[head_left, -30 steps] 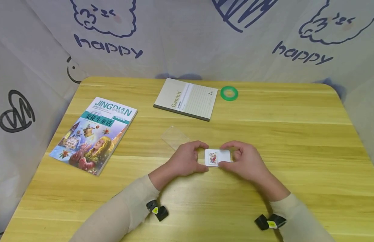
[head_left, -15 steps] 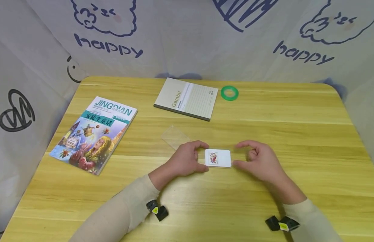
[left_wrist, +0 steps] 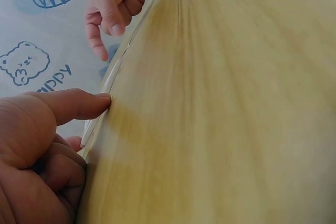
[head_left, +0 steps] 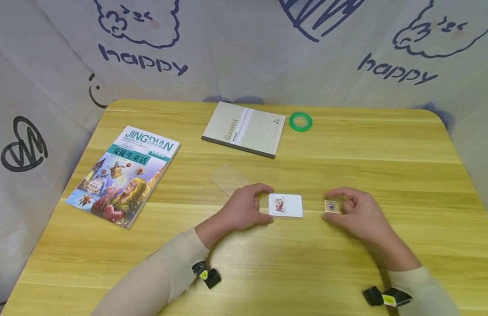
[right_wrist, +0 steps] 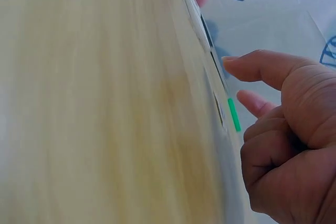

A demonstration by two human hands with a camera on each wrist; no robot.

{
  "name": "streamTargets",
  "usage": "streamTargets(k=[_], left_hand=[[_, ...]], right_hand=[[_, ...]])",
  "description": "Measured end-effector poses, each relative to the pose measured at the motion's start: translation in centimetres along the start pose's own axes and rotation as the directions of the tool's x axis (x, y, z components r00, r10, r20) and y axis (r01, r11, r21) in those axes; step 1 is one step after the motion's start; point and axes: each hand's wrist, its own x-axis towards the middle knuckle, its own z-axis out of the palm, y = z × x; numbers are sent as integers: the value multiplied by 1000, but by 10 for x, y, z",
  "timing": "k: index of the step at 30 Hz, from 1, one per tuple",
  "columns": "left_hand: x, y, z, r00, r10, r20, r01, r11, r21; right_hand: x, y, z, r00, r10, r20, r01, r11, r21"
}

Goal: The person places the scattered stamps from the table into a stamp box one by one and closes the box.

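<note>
My left hand [head_left: 244,208] holds the left end of a flat white rectangular case [head_left: 293,206] with rounded corners, thumb and forefinger at its near and far edges. On the case's left half lies a small stamp-like picture [head_left: 279,205]. To the right, my right hand [head_left: 358,213] has thumb and forefinger spread on either side of a small square [head_left: 332,206] with a dark round print. In the right wrist view the thumb tip stands apart from the square, which lies on the table. Behind my left hand lies a thin clear plastic sheet or lid [head_left: 227,177].
The wooden table [head_left: 405,184] holds a colourful storybook [head_left: 123,175] at left and a lined-cover notebook [head_left: 244,129] at the back. Beside the notebook is a green tape roll [head_left: 300,122]. White cloth walls with drawings [head_left: 228,48] enclose the sides.
My right hand has left the white case and moved right, uncovering the rest of the case and then the small square. The left hand has kept its hold in place.
</note>
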Motion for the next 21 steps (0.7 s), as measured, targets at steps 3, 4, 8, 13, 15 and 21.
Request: streamTargets(k=[3, 4, 8, 13, 15, 21], left_hand=[[0, 0, 0, 1000, -1, -4, 1, 1000, 2], [1, 0, 0, 1000, -1, -7, 1, 1000, 1], [1, 0, 0, 1000, -2, -12, 2, 1000, -2], [1, 1, 1, 1000, 0, -18, 0, 1000, 2], [1, 1, 1, 1000, 0, -20, 0, 1000, 3], [1, 1, 1, 1000, -3, -28, 3, 1000, -3]], right_hand=[[-2, 5, -4, 1000, -3, -2, 3, 1000, -15], [-3, 7, -5, 1000, -7, -1, 7, 1000, -19], [-4, 11, -8, 999, -31, -7, 31, 999, -40], [-4, 16, -9, 999, -44, -3, 44, 998, -54], [-4, 17, -9, 999, -43, -5, 43, 997, -60], [-4, 16, -9, 999, -39, -11, 39, 998, -52]])
